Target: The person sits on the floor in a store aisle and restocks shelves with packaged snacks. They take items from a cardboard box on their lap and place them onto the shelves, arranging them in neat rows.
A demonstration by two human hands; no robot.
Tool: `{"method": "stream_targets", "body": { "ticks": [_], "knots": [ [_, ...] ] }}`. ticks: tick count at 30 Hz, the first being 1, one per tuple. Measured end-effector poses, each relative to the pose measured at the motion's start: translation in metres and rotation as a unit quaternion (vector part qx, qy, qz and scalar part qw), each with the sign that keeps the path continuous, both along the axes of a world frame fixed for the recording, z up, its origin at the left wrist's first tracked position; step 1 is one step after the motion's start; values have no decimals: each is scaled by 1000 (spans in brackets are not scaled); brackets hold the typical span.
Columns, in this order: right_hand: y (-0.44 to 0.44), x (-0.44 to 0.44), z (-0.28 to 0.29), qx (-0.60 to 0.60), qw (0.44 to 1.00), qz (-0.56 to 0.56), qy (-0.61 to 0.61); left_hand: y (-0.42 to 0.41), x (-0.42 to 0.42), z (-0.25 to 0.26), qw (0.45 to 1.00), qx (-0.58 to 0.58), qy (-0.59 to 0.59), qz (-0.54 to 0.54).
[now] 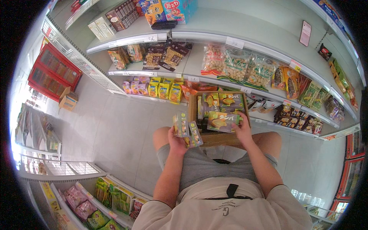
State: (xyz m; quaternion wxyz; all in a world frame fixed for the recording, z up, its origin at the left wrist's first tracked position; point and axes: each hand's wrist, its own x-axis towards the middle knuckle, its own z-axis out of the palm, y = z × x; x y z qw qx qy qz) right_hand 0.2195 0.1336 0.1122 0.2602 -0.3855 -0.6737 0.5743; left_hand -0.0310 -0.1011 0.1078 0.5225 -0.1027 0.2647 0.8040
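My left hand (177, 143) holds several small snack boxes (180, 125), grey with green, fanned out over my left thigh. With my right hand (243, 129) I grip the right end of one more box (222, 122) of the same look, with a yellow picture on its front. That box is tilted above the near part of an open cardboard carton (248, 112). Inside the carton lie more such boxes (231, 100), some with the front up and some on edge. The carton stands before my knees, close against the lower shelf. My fingertips under the left boxes are partly hidden.
Shelves ahead carry bagged peanuts (235, 66), yellow snack packets (164, 90) and dark packets (299, 118). A phone (305, 33) lies on the upper shelf. Another shelf with bagged snacks (96, 212) stands behind at the lower left. A small carton (68, 99) sits by a red rack (54, 72).
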Motion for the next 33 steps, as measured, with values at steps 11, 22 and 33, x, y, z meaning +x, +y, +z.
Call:
{"method": "stream_targets", "body": {
  "ticks": [11, 22, 33],
  "knots": [
    [-29, -54, 37, 319, 899, 228, -196, 7, 5, 17, 999, -17, -20, 23],
    [-23, -121, -9, 403, 718, 411, -392, 13, 1, 8, 999, -45, -10, -16],
    [-28, -121, -31, 276, 708, 475, -445, 14, -2, -3, 999, -45, 8, -9]
  ]
}}
